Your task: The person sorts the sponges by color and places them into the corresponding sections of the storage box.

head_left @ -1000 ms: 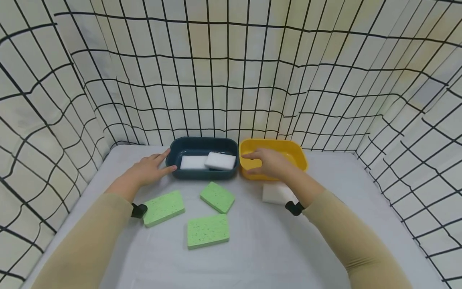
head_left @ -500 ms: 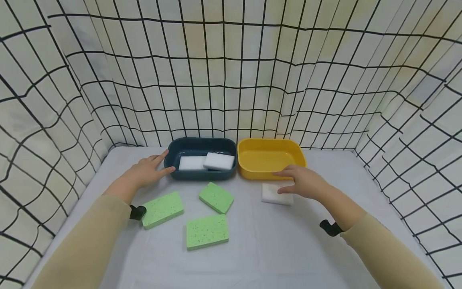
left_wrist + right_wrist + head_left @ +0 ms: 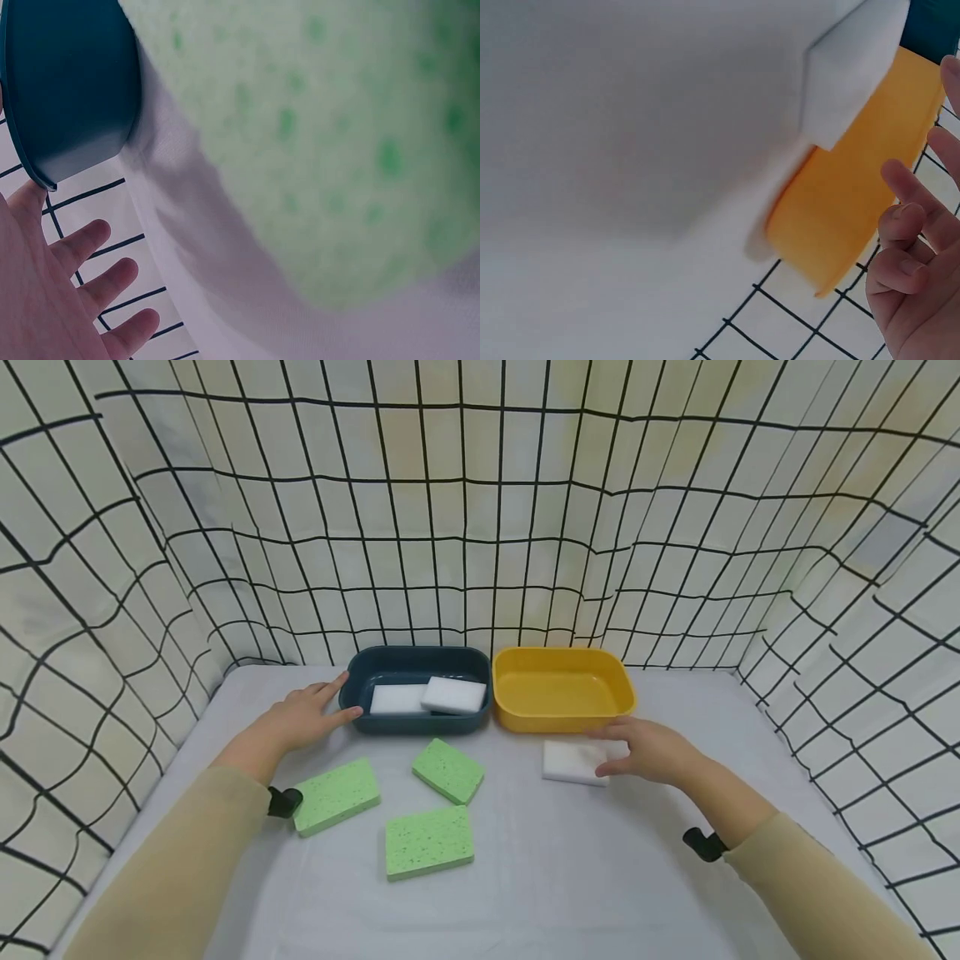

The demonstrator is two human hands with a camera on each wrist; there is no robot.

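Spread fingers of my left hand (image 3: 300,718) touch the left end of a dark teal tray (image 3: 420,724), which holds two white sponges (image 3: 455,694). My right hand (image 3: 651,750) hovers at the right end of a single white sponge (image 3: 564,760) on the table, its thumb and fingers apart around that end. In the right wrist view this white sponge (image 3: 851,75) shows between the thumb side and the yellow tray (image 3: 840,180), and the hand grips nothing. The yellow tray (image 3: 566,724) has nothing in it.
Three green speckled sponges lie in front of the trays: a left one (image 3: 337,796), a middle one (image 3: 448,771) and a near one (image 3: 430,842). Black wire mesh (image 3: 465,539) walls the white table (image 3: 525,893) at back and sides.
My right hand has come back from over the yellow tray, moving right and nearer, to the loose white sponge. The left hand stays at the teal tray.
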